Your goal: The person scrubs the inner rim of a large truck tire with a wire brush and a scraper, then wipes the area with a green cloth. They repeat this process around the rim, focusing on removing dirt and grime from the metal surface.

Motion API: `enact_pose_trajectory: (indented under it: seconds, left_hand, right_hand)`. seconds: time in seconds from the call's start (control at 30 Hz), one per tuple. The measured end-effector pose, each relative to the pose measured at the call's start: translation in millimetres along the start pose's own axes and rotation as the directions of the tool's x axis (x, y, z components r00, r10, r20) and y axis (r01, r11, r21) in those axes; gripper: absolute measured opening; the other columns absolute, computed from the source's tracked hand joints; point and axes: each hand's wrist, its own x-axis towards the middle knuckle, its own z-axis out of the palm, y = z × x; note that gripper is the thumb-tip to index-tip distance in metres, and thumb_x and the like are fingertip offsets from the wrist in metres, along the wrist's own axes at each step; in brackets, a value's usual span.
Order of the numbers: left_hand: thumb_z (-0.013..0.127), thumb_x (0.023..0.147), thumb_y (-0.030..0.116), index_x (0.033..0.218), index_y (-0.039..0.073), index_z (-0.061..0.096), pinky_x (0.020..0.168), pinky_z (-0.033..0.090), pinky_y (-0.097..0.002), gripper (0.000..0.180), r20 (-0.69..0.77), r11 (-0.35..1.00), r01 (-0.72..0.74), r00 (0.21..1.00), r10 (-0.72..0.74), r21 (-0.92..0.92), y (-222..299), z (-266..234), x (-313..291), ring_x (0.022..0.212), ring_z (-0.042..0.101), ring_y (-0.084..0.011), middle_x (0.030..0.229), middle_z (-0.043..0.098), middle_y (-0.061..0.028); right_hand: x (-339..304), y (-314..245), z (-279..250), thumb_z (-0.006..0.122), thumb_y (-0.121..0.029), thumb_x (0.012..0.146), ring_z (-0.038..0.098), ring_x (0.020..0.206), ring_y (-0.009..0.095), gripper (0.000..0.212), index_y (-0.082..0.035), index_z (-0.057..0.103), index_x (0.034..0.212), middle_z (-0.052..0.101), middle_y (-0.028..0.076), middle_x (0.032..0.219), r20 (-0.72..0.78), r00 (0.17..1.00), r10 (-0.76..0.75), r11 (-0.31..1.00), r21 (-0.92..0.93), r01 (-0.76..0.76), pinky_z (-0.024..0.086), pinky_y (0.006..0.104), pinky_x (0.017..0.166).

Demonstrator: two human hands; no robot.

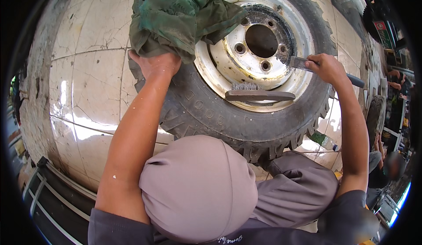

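A tyre (211, 117) with chunky tread lies flat, its worn white steel wheel rim (228, 60) facing up. My right hand (327, 68) is closed round a flat-bladed scraper (300, 63); the blade's tip is at the rim's centre plate, where dark paint or dirt borders bare patches. At the tyre's left side my left hand (158, 64) grips a bunched green cloth (173, 18), which hides most of its fingers. The cloth drapes over the tyre and the rim's left edge. A wire brush (260, 95) lies across the near part of the rim, bristles pointing away from me.
Cracked, glossy cream tiles (94, 75) surround the tyre. My knees (198, 188) are bent close to its near edge. A green-tinted plastic bottle (324, 140) lies beside the tread at right. Farther right are another tyre (375, 114) and another person (378, 172).
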Motion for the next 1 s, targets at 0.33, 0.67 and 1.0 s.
enact_pose_trajectory:
  seconds: [0.33,0.67,1.0]
  left_hand:
    - [0.052,0.088,0.060,0.157,0.012,0.014,0.124,0.002,-0.0462,0.093,0.094,0.993,0.082,0.992,-0.090,0.084,4.4,-2.5,2.4,0.149,0.024,-0.0230,0.161,0.025,-0.0102]
    - [0.066,0.083,0.048,0.153,0.010,0.026,0.119,0.014,-0.0505,0.089,-0.012,0.993,0.062,0.998,-0.064,-0.098,3.6,2.2,2.0,0.144,0.031,-0.0300,0.155,0.032,-0.0143]
    - [0.054,0.089,0.052,0.157,0.011,0.018,0.123,0.003,-0.0497,0.086,0.074,0.998,0.053,0.996,-0.051,-0.027,6.0,-4.2,1.1,0.148,0.026,-0.0258,0.160,0.028,-0.0111]
  right_hand:
    - [37.5,8.9,-6.3,0.070,-0.034,0.084,0.069,0.093,0.033,0.029,-0.020,0.076,0.109,0.073,0.013,0.096,0.128,0.991,-0.047,0.996,-0.075,0.057,0.053,0.0430,0.082]
    - [63.5,3.7,-12.6,0.073,-0.034,0.079,0.069,0.095,0.030,0.027,-0.022,0.078,0.103,0.074,0.010,0.095,0.149,0.978,-0.149,0.959,-0.220,0.180,0.054,0.0400,0.082]
    - [65.7,-22.1,-5.5,0.076,-0.046,0.073,0.069,0.081,0.024,0.027,-0.021,0.079,0.081,0.073,0.004,0.078,0.041,0.992,-0.119,0.905,-0.407,0.126,0.042,0.0424,0.082]
